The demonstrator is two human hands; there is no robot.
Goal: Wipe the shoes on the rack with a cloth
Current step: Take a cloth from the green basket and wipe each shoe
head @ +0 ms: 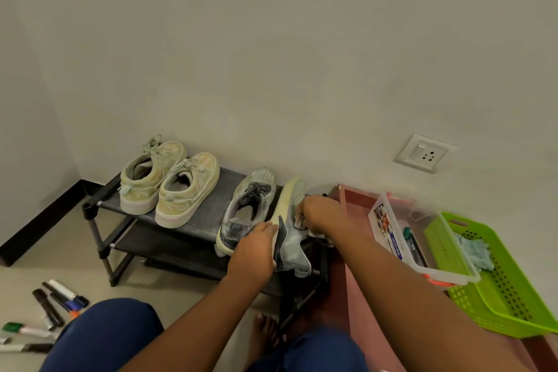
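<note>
I see right grey shoe (291, 220) tipped on its side at right end of rack (193, 220) top shelf. Left hand (256, 248) grips its heel, steadying. Right hand (320, 214) pinches cloth (302, 222) against upper. I judge task midway at best: this shoe in progress; grey mate (244, 208) and beige pair (169, 181) at left end, can't tell if wiped.

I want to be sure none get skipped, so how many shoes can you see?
4. Two beige sneakers stand at the left of the rack's top shelf, one grey shoe right of them, one tipped grey shoe in hand. Lower shelves partly hidden.
</note>
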